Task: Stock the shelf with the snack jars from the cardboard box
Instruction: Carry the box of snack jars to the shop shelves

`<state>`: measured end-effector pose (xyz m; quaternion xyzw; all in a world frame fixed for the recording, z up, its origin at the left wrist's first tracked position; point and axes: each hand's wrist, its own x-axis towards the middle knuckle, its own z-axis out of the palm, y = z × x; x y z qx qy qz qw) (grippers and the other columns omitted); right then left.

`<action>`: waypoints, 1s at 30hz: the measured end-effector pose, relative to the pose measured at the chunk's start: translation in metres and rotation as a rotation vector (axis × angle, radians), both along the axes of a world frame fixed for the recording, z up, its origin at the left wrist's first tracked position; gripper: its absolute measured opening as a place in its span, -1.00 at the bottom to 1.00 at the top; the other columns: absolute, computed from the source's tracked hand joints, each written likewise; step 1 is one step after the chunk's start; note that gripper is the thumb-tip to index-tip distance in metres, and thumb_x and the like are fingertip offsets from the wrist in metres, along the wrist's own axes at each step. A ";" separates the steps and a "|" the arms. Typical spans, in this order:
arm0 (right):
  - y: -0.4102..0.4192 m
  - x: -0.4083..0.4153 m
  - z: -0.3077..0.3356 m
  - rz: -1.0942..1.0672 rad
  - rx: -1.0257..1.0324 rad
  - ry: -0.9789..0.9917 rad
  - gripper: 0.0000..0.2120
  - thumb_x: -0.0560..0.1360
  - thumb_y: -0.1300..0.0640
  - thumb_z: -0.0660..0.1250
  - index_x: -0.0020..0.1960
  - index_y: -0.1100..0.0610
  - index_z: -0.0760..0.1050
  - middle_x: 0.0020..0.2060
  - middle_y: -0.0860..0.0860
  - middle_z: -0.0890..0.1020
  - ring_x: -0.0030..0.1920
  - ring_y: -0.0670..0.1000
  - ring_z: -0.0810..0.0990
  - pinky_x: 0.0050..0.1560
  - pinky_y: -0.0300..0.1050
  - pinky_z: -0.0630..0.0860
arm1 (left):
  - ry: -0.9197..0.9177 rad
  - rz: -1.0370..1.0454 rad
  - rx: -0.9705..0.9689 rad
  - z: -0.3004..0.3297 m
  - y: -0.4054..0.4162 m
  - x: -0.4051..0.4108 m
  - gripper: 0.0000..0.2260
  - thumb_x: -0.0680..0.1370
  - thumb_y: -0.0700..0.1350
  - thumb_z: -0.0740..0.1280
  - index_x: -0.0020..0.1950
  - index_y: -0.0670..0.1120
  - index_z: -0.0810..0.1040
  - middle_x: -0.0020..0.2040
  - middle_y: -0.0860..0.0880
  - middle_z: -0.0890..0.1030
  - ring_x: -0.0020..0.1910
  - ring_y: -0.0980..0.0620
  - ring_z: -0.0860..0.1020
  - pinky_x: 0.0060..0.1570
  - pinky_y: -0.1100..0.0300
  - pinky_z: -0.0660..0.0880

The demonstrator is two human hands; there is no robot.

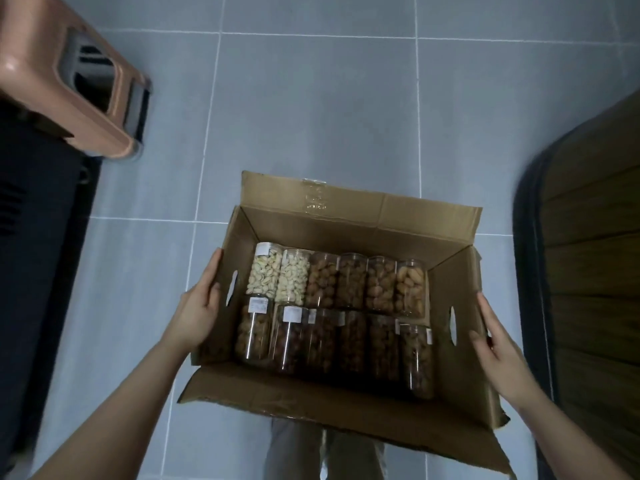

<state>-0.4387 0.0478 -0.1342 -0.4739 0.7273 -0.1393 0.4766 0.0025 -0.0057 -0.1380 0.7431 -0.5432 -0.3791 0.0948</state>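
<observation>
An open cardboard box (360, 216) sits in front of me above the grey tiled floor, its flaps folded outward. Inside lie several clear snack jars in two rows: pale pistachio jars (265, 271) at the far left, darker nut jars (351, 280) beside them, and more brown-filled jars (320, 341) in the near row. My left hand (197, 308) presses flat against the box's left wall by the handle slot. My right hand (498, 344) is flat with straight fingers against the right wall, next to its handle slot (452, 325). No shelf is in view.
A tan plastic stool (65, 74) stands at the upper left over a dark object (38, 216). A dark wooden-looking surface with a black rim (588, 265) fills the right side. My legs (325, 452) show below the box.
</observation>
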 end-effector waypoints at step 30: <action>0.346 0.107 0.308 -0.014 -0.042 -0.027 -0.47 0.62 0.23 0.03 0.52 -0.10 -0.01 0.51 -0.09 0.14 0.47 -0.01 0.18 0.38 -0.19 0.11 | 0.004 -0.003 0.000 0.322 0.351 0.097 -0.51 0.64 -0.18 0.03 0.52 0.20 0.06 0.13 -0.06 0.51 -0.20 -0.04 0.52 -0.16 0.15 0.40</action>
